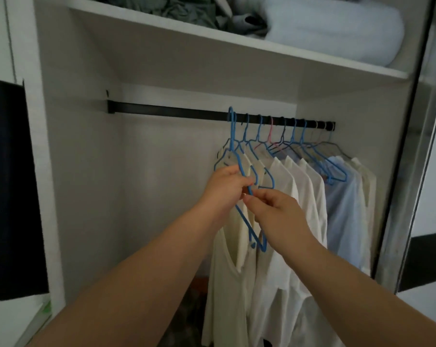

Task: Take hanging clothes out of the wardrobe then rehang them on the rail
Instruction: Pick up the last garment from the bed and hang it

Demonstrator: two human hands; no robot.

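The wardrobe [91,171] fills the frame, its black rail [174,112] running left to right across the middle, bare at left, with the clothes [299,186] crowded toward the right end. My hands meet at centre frame, below the rail's nearest hooks. My left hand [224,189] grips the blue hanger [239,166], which hangs steeply downward; my right hand [274,206] pinches at it just beside. The cream shirt [227,271] droops beneath, pale and limp.

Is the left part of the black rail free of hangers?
Yes: the black rail is bare on its left, with all the hangers bunched toward its right end.
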